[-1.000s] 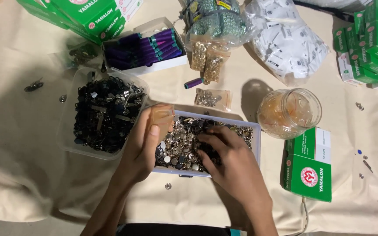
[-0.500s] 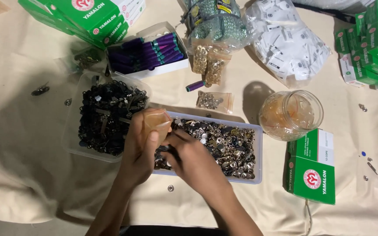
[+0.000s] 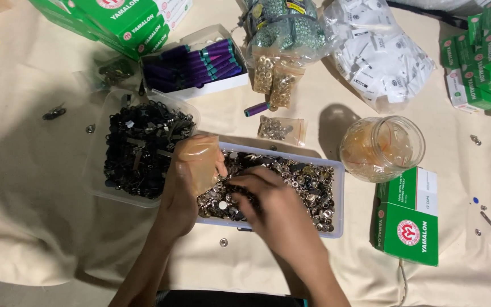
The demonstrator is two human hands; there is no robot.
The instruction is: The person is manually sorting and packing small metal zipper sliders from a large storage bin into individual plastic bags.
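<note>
Trays: two | white tray (image 3: 339, 196) of silver snaps, landmark | clear tray (image 3: 95, 170) of black hardware, left of it | glass jar (image 3: 382, 149), one, right of it | left hand (image 3: 180, 196) closed round small plastic bag (image 3: 200, 159) at landmark's left end | right hand (image 3: 271, 202) fingers curled among the snaps beside bag; pinch hidden

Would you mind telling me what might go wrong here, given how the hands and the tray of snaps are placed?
The small clear bag in the left hand hangs over the tray's edge, so snaps could miss and scatter; loose ones already lie on the cloth. The right hand might nudge the open jar nearby.
</note>
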